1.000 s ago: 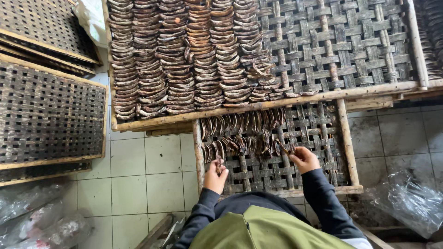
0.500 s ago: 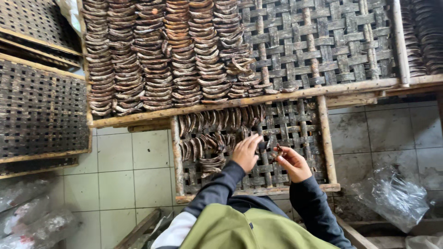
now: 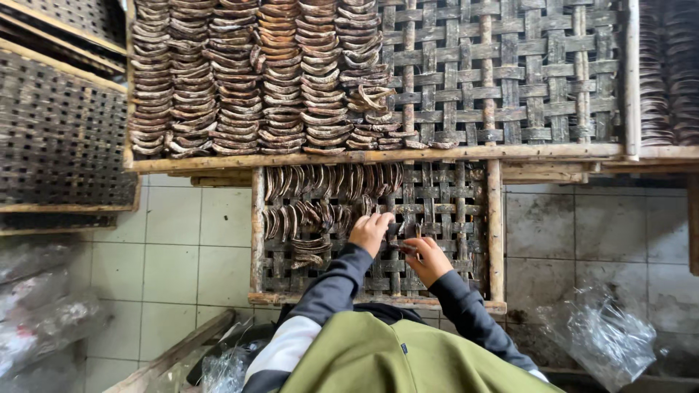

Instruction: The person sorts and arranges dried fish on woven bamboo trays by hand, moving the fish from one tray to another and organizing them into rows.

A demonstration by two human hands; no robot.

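A small woven bamboo tray (image 3: pixel 495 240) lies below me on the tiled floor. Rows of dark, curved dried pieces (image 3: pixel 306 207) fill its upper left part. My left hand (image 3: pixel 370 231) is over the tray's middle, fingers closed on a dark curved piece (image 3: pixel 394 230) at the end of the second row. My right hand (image 3: pixel 428 259) is just beside it, lower right, pinching another dark piece (image 3: pixel 408 248). The two hands almost touch. Both sleeves are dark, and my green garment fills the bottom of the view.
A large woven tray (image 3: pixel 510 80) above holds several dense columns of brown curved pieces (image 3: pixel 255 80) on its left half. Stacked dark mesh trays (image 3: pixel 58 131) stand at left. Crumpled clear plastic bags lie at lower left (image 3: pixel 44 320) and lower right (image 3: pixel 597 335).
My left hand has moved from the tray's left side to its middle, next to my right hand. The view has shifted, so the trays sit further left in frame.
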